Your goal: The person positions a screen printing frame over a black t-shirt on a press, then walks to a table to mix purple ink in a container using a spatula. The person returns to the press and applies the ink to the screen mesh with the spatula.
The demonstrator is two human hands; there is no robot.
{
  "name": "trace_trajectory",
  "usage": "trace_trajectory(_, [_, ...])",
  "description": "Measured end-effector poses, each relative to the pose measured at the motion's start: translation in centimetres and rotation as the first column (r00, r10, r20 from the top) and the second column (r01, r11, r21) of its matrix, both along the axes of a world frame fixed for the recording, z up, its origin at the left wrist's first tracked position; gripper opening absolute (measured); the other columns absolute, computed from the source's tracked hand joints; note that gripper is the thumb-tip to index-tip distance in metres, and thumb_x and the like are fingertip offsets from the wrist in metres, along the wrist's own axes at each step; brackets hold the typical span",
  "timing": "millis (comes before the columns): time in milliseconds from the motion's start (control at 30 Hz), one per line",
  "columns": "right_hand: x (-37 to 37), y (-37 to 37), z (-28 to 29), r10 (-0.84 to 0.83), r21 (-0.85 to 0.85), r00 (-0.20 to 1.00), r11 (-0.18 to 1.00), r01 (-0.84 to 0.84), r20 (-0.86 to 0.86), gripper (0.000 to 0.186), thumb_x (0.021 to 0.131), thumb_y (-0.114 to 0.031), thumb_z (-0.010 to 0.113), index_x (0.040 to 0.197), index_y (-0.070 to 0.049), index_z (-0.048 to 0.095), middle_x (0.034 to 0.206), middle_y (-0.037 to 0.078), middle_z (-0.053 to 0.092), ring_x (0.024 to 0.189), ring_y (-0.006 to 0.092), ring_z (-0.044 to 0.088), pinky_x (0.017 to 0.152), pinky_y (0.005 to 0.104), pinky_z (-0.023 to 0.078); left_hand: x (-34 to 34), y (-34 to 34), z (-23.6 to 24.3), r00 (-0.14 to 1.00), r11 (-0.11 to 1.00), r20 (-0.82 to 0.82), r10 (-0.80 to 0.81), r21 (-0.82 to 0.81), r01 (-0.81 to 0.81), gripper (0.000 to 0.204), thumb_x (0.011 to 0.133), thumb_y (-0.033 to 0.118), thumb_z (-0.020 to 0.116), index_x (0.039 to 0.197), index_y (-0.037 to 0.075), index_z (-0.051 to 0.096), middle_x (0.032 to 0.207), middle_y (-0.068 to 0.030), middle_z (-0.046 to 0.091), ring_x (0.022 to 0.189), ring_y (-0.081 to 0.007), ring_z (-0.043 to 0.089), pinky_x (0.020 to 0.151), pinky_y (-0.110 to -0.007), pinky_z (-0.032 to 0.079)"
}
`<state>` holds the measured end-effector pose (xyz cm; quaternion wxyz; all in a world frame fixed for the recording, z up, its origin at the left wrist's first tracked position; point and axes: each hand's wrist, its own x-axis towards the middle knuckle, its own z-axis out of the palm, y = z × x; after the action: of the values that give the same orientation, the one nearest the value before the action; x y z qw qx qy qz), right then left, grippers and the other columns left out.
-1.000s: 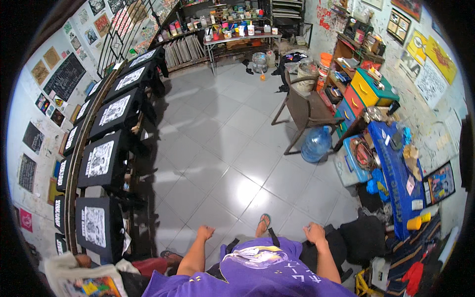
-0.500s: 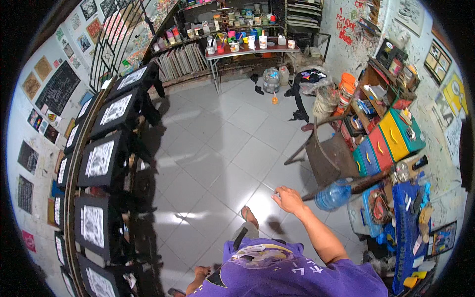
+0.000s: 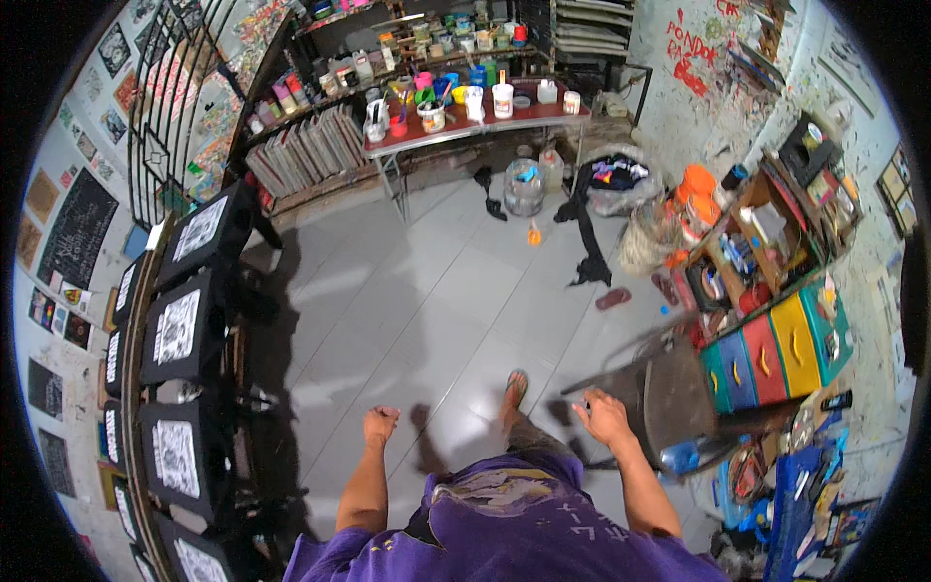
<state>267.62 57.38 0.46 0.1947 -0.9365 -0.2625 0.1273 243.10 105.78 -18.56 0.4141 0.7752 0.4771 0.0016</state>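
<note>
My left hand (image 3: 380, 423) hangs beside my purple shirt (image 3: 495, 543) over the grey tiled floor (image 3: 417, 310), its fingers curled; what they hold, if anything, is hidden. My right hand (image 3: 601, 417) is raised over the seat of a dark brown chair (image 3: 650, 388), fingers loosely bent and apart, with nothing clear in them. A sandalled foot (image 3: 514, 388) shows ahead of my body.
Black printed garments (image 3: 175, 330) line a long rack at left. Ahead, a red-topped table (image 3: 543, 116) holds paint pots below shelves. Right are orange buckets (image 3: 698, 184), colourful drawers (image 3: 761, 354), a wooden cabinet (image 3: 766, 223) and a water jug (image 3: 679, 456). Dark cloth (image 3: 592, 262) lies on the floor.
I have moved forward, closer to the paint table and drawers, and the chair is now beside my right hand. My right arm has swung back outward and my left hand has come into fuller view.
</note>
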Motion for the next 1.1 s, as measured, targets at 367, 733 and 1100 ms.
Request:
trace_trajectory(367, [34.3, 17.0, 5.6, 0.164, -0.007, 0.978, 0.986, -0.165, 0.132, 0.030, 0.096, -0.032, 0.064, 0.103, -0.004, 0.069, 0.101, 0.018, 0.067, 0.100, 0.0368, 0.065, 0.086, 0.0482, 0.053, 26.8, 4.1, -1.6, 0.993, 0.985, 0.094, 0.075, -0.160, -0.060, 0.041, 0.078, 0.033, 0.087, 0.098, 0.000, 0.074, 0.084, -0.0123, 0.076, 0.066, -0.0181, 0.073, 0.065, -0.031, 0.058])
trace_trajectory(733, [61.6, 34.5, 6.5, 0.122, 0.100, 0.963, 0.984, -0.150, 0.242, 0.025, 0.092, -0.026, 0.069, 0.103, -0.004, 0.070, 0.102, 0.016, 0.067, 0.100, 0.0353, 0.065, 0.086, 0.0461, 0.054, 57.8, 19.1, 3.6, 0.984, 0.975, 0.094, -0.151, 0.177, 0.133, 0.045, 0.079, 0.041, 0.084, 0.102, 0.004, 0.075, 0.086, -0.0110, 0.076, 0.075, -0.0219, 0.073, 0.073, -0.035, 0.057])
trace_trajectory(1100, [89.2, 46.6, 9.5, 0.150, 0.047, 0.860, 0.979, -0.198, 0.488, 0.029, 0.090, -0.020, 0.070, 0.113, -0.002, 0.067, 0.118, 0.021, 0.063, 0.114, 0.0400, 0.059, 0.094, 0.0486, 0.051, 91.6, 24.1, 7.2, 0.852, 0.871, 0.203, -0.482, 0.218, 0.440, 0.061, 0.078, 0.046, 0.084, 0.121, 0.005, 0.069, 0.109, -0.0111, 0.074, 0.094, -0.0263, 0.072, 0.083, -0.039, 0.057])
